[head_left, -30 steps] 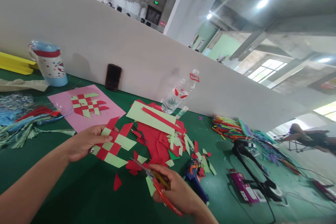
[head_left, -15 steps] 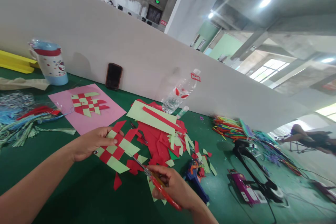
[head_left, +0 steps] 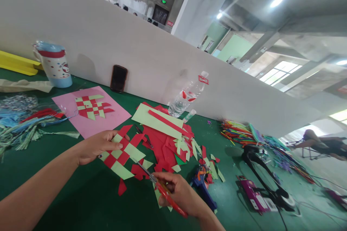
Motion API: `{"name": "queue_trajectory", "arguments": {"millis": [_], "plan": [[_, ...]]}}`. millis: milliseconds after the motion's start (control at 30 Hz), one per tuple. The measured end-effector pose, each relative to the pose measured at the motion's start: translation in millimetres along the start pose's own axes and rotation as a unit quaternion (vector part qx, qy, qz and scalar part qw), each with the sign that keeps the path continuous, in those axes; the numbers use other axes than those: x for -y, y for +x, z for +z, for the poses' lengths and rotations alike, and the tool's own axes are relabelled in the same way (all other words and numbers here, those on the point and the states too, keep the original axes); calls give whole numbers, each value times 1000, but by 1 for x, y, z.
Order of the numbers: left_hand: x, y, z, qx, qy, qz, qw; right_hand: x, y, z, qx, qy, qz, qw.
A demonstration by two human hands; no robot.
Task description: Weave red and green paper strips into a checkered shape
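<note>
My left hand [head_left: 94, 147] pinches the left edge of a woven mat of red and pale green paper strips [head_left: 123, 151], holding it just above the green table [head_left: 67, 191]. My right hand [head_left: 180, 192] is closed on red-handled scissors [head_left: 162, 189], whose blades point up-left and reach the mat's lower right edge. Red and green offcuts [head_left: 138, 171] lie under the mat. A second woven piece [head_left: 92, 107] rests on a pink sheet [head_left: 108, 119] further back.
A pile of red and green paper [head_left: 165, 140], a tilted water bottle [head_left: 187, 95], a glue stick [head_left: 189, 115], a phone [head_left: 118, 78] leaning on the white partition [head_left: 81, 36], a lidded cup [head_left: 54, 64], blue and green strands [head_left: 21, 126] at left, coloured sticks [head_left: 238, 131] and cabled devices [head_left: 260, 187] at right.
My left hand has brought the woven mat slightly right and toward the scissors. The scissor blades have come up to the mat's lower right edge.
</note>
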State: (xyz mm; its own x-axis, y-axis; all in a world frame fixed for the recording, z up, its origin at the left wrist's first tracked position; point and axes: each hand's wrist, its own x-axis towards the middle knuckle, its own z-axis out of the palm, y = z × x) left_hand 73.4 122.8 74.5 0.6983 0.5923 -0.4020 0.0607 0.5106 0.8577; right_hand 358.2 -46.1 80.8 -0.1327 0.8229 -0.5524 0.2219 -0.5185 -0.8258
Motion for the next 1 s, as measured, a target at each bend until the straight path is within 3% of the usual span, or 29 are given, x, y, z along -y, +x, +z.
{"name": "queue_trajectory", "arguments": {"millis": [367,1000], "plan": [[-3,-3,6,-24,20,-11,999,-5,0,1,1,22,-3,1000],[0,0,9,-7,24,-5,1000,-9,-1,0,-11,15,-7,1000]]}}
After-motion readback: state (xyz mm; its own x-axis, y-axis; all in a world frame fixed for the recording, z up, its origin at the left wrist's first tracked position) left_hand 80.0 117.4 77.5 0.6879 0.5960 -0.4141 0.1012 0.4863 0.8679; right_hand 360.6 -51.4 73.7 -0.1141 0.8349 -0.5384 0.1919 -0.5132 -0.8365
